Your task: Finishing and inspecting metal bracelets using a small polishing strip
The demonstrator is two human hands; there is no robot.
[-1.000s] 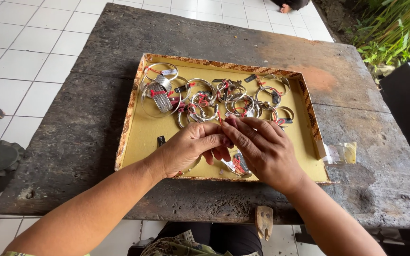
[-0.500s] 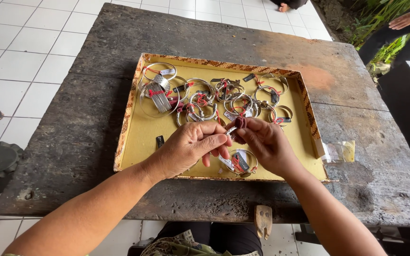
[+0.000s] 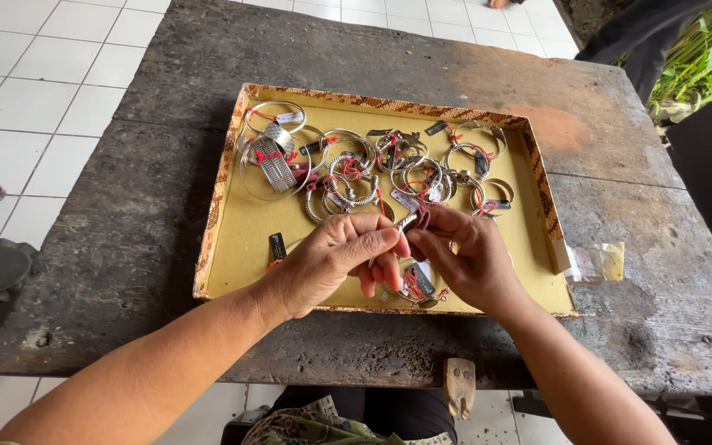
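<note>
Silver bangle (image 3: pixel 409 221), centre frame above yellow tray (image 3: pixel 241 239): pinched between closed fingertips of left hand (image 3: pixel 335 259) and right hand (image 3: pixel 467 255); best kept low over tray, grip firm, red-tagged pieces beneath undisturbed.

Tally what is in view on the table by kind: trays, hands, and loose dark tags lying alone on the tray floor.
Trays: 1, the yellow tray
Hands: 2, the left hand and the right hand, pinching a small silver piece together
Loose dark tags lying alone: 1, the tag
Total: 4
The tangled silver bangles overlap too much to count.
</note>
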